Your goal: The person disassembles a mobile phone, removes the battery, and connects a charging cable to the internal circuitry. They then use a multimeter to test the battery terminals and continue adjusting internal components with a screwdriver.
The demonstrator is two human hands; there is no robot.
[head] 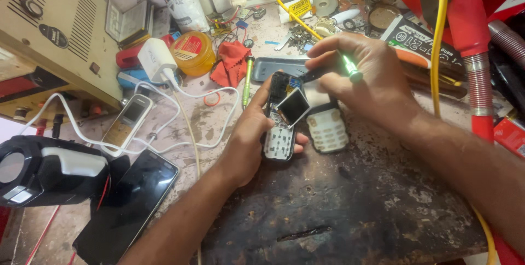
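Left hand [249,139] fingers clamped on opened keypad phone [281,120], right hand [363,76] fingers pinching slim green-tipped tool [350,68], scarred dark mat [339,205]

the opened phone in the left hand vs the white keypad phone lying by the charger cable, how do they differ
The opened phone is dark, stripped of its cover, its small screen tilted loose; the white keypad phone is pale and whole. The opened one is gripped by the left hand; the white one lies flat on the bench, untouched. Both are small keypad handsets.
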